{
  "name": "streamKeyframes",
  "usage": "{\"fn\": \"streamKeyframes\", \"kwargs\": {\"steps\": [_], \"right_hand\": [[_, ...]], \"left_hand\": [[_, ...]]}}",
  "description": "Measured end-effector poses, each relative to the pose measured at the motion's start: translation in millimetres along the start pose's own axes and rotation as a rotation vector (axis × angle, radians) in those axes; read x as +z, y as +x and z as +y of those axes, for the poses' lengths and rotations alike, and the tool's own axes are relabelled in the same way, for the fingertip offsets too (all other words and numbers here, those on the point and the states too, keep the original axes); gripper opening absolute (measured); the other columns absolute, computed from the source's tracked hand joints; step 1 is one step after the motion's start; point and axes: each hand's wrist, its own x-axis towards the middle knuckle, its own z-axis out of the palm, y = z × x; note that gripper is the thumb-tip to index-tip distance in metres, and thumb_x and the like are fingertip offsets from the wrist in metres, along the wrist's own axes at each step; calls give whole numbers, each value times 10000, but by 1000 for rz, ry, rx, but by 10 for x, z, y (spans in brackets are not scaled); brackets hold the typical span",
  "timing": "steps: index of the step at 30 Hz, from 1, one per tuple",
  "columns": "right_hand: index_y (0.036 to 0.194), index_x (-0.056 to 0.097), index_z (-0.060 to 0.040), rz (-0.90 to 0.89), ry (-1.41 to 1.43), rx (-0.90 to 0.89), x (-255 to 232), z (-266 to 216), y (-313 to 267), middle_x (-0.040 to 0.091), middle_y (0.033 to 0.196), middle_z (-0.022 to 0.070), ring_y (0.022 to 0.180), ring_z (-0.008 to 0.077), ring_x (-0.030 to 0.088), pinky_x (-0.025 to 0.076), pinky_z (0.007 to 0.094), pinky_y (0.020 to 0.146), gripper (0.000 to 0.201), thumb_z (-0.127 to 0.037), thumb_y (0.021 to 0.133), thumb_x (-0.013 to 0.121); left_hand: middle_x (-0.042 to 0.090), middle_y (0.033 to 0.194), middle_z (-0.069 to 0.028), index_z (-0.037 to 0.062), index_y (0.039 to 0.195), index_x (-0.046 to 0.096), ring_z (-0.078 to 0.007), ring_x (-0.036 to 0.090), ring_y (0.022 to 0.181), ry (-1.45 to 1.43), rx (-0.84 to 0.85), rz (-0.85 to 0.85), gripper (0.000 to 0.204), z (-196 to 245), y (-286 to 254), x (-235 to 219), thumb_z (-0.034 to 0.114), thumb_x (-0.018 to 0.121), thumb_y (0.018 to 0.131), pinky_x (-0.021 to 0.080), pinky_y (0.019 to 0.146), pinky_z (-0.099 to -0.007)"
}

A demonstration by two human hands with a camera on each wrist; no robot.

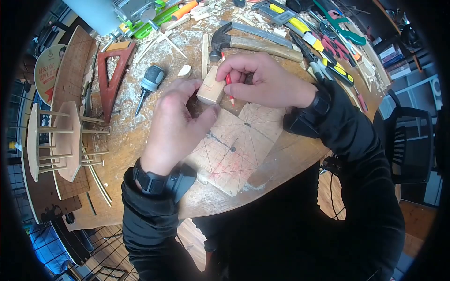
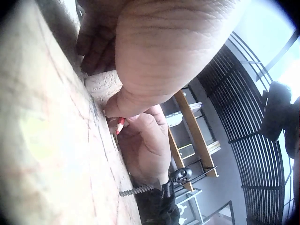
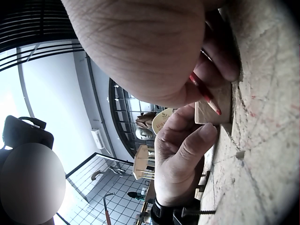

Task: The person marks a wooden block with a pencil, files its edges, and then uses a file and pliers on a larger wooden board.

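Observation:
My left hand (image 1: 171, 119) holds a small pale wooden block (image 1: 209, 93) at its left side, with the thumb near its lower end. Red marks run across the block's top face. In my right hand (image 1: 269, 79) a red pencil (image 1: 229, 85) is pinched, its point aimed down by the block's right side. The right wrist view shows the pencil tip (image 3: 215, 108) right against the block (image 3: 222, 105), with the left thumb (image 3: 197, 143) close below. Two boards with radiating pencil lines (image 1: 234, 161) lie just in front of the hands. A screw (image 2: 140, 190) sticks up from one board.
A claw hammer (image 1: 262, 47) lies beyond the hands. To the left are a screwdriver with a short grip (image 1: 151, 82), a red triangular square (image 1: 111, 77) and a wooden frame with dowels (image 1: 63, 140). Pliers (image 1: 335, 47) and other tools crowd the far right. Shavings cover the bench (image 1: 136, 154).

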Motion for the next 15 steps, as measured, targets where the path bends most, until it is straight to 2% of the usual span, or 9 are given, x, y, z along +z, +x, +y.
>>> {"fn": "streamKeyframes", "kwargs": {"steps": [8, 9, 11, 15], "right_hand": [[1090, 706, -19, 4, 5, -2, -7, 13, 1, 536, 789, -25, 693, 59, 497, 449, 234, 630, 179, -46, 913, 712], [1127, 708, -33, -13, -32, -15, -22, 28, -1, 570, 815, -39, 729, 38, 516, 440, 212, 635, 188, -65, 942, 717], [1165, 710, -47, -32, -69, -28, -32, 35, -4, 605, 841, -53, 765, 18, 536, 431, 189, 640, 197, -83, 971, 723], [1161, 711, -49, -30, -74, -19, -32, 29, -4, 604, 841, -53, 769, 19, 535, 429, 192, 643, 193, -89, 973, 725]], "left_hand": [[647, 986, -200, -93, 1175, 683, -332, 660, 848, 3, -3, -2, 444, -3, 3, 0, 81, 815, 788, 537, 759, -387], [647, 986, -200, -93, 1175, 683, -332, 660, 848, 3, -4, -1, 444, 3, 3, -5, 81, 815, 788, 537, 759, -387], [690, 1000, -148, -83, 1219, 678, -223, 670, 919, 32, -23, -30, 464, 22, 4, -20, 75, 844, 815, 527, 847, -337], [689, 994, -148, -82, 1218, 682, -224, 669, 916, 23, -14, -22, 463, 21, 1, -18, 73, 844, 813, 527, 844, -338]]}}
